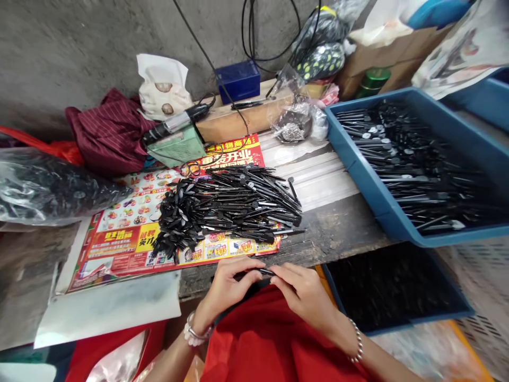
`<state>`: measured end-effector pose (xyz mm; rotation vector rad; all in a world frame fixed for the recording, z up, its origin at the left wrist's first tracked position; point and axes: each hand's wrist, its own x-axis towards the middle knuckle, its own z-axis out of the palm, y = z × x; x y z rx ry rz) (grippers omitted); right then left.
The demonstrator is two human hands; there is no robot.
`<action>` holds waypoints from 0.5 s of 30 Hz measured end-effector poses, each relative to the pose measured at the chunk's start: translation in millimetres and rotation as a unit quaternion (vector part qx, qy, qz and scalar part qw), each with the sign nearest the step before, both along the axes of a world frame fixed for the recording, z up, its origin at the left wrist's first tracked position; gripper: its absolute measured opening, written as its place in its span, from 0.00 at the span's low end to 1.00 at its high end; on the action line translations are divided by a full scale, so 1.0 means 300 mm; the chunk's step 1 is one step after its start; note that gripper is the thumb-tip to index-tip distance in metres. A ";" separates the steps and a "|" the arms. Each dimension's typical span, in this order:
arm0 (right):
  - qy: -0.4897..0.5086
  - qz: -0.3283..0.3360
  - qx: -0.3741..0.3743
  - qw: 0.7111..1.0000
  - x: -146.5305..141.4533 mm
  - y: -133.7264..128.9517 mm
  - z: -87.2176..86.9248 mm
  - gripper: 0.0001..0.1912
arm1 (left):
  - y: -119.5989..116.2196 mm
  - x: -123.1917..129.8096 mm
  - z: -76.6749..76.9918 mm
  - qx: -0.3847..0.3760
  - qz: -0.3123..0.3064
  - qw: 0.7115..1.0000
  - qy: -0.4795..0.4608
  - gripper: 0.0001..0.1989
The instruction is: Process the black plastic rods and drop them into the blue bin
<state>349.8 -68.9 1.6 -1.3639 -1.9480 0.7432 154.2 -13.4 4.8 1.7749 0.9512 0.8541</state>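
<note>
Red cloth (254, 345) sits nearest the lens in the head view, at six o'clock, covering the wearer's front. Just above it, the left hand (234, 278) at half past six and the right hand (302, 292) at five o'clock meet by the near edge of the bench (338, 228). Each has thumb and forefinger drawn almost together, pinching a small black piece (266, 271) between the two hands; its ends are hidden, and I cannot tell whether the curled inner fingers hold anything more. Gripping it from both sides, close to the body, probably keeps so slim a thing steady and easy to see. Around the dial's hub lies a pile (234, 201) of black rods with flat round ends, just beyond the hands, presumably for short reaches. Many flat ends bunch towards nine o'clock, as if laid alike for easy picking. Under the pile, a flyer (119, 239) stretches to eight o'clock, seemingly as a mat. At three o'clock a blue tray (369, 185) bears similar rods, its walls likely keeping them from scattering; at four, a lower bin (421, 322) has dark, blurred contents.
</note>
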 end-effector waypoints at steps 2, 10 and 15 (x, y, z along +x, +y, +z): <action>0.006 0.001 -0.003 1.000 0.000 0.003 0.000 0.11 | 0.001 0.001 -0.002 0.005 0.000 1.000 0.003 0.08; 0.034 -0.004 -0.016 0.999 0.004 0.007 -0.005 0.12 | 0.007 0.006 0.000 0.019 -0.006 1.000 0.013 0.06; 0.098 -0.026 -0.073 0.992 0.008 0.014 0.003 0.11 | 0.011 0.012 0.010 0.015 0.002 1.000 0.025 0.07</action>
